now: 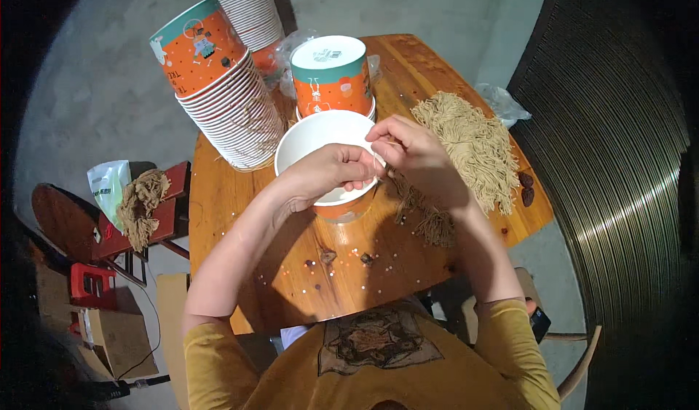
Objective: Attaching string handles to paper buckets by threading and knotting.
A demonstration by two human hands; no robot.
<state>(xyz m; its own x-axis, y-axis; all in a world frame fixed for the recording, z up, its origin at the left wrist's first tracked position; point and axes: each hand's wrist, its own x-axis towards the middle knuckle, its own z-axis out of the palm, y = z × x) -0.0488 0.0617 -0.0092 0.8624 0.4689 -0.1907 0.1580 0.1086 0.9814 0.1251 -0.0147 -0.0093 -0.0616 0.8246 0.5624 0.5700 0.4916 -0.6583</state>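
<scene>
**Threading a string handle onto one paper bucket, many more waiting**

Working at the rim of an open white-lined paper bucket [325, 144] on the wooden table [240, 213]. Left hand [331, 170] curling over the rim, steadying it. Right hand [411, 148] pinching a thin cord [380, 164] there. Judging by the tall leaning stack of buckets [222, 93] and the heap of cords [470, 144], leaving much undone.

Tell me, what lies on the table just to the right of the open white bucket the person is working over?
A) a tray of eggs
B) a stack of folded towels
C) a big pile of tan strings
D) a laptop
C: beside the bucket, past the right hand, a loose heap of tan strings spreads over the wooden table.
</scene>
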